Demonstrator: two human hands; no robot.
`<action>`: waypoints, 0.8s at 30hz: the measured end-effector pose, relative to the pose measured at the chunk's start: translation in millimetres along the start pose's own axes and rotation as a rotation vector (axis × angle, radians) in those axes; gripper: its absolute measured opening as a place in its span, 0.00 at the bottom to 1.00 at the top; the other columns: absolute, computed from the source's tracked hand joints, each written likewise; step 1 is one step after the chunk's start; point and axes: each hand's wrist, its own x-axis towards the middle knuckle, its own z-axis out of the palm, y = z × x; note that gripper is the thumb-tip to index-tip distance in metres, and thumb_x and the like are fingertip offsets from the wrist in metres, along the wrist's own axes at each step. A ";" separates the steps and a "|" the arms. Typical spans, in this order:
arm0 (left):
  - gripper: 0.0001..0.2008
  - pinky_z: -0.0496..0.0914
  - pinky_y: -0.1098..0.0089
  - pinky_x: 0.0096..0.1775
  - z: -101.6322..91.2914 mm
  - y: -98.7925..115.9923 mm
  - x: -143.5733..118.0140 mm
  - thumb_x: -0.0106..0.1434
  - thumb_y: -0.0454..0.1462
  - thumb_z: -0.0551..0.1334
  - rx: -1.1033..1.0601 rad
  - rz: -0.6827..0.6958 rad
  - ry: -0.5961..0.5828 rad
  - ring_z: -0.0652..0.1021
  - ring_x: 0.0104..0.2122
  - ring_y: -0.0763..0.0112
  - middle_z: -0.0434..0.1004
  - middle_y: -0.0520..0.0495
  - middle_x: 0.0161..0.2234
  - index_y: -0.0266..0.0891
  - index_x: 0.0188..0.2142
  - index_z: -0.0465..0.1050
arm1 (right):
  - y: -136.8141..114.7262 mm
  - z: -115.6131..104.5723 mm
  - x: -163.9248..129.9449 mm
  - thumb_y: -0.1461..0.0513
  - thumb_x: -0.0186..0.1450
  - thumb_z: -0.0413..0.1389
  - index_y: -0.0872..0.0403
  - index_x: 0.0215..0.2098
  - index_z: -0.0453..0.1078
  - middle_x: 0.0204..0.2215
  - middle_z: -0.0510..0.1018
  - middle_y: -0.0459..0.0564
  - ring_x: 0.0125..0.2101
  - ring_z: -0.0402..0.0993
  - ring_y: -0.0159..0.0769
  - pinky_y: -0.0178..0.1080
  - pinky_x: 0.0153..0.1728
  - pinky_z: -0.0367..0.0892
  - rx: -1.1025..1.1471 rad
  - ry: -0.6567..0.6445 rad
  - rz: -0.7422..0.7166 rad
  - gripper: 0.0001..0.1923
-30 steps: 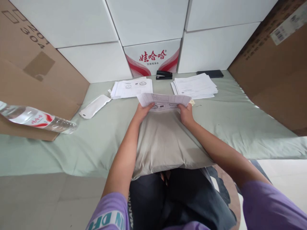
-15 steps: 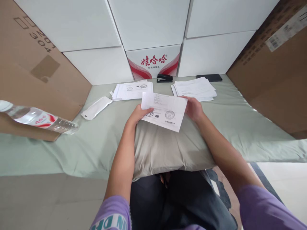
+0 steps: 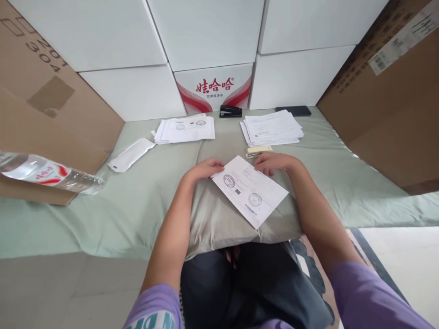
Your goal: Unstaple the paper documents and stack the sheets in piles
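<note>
A white printed paper with round stamps (image 3: pixel 255 194) lies turned at an angle, low over the cloth at the near edge. My left hand (image 3: pixel 206 169) is closed on its left corner, fingertips bent over the edge. At its upper right edge my right hand (image 3: pixel 274 163) curls its fingers onto the paper; part of the grip is hidden. Just behind the right fingers rests a cream stapler (image 3: pixel 259 150), apart from the paper. Whether the paper is one sheet or several cannot be seen.
Paper stacks stand at left (image 3: pixel 185 129) and right (image 3: pixel 270 128). Between them, farther back, sits a black stapler (image 3: pixel 230 112). A dark phone (image 3: pixel 293 111), a white packet (image 3: pixel 131 155) and a water bottle (image 3: pixel 51 173) lie around. White boxes (image 3: pixel 212 36) wall off the back; cardboard flanks both sides.
The paper has come lower and nearer to me and turned clockwise. My right hand has moved down onto its upper edge. The cream stapler, hidden before, now shows.
</note>
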 end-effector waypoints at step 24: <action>0.27 0.66 0.67 0.25 20.3 -1.2 8.7 0.53 0.42 0.68 0.014 0.063 0.104 0.70 0.17 0.71 0.81 0.47 0.29 0.38 0.53 0.76 | 9.9 -12.5 -6.4 0.58 0.53 0.61 0.55 0.19 0.73 0.16 0.71 0.48 0.16 0.62 0.29 0.33 0.15 0.51 -0.056 0.090 0.093 0.10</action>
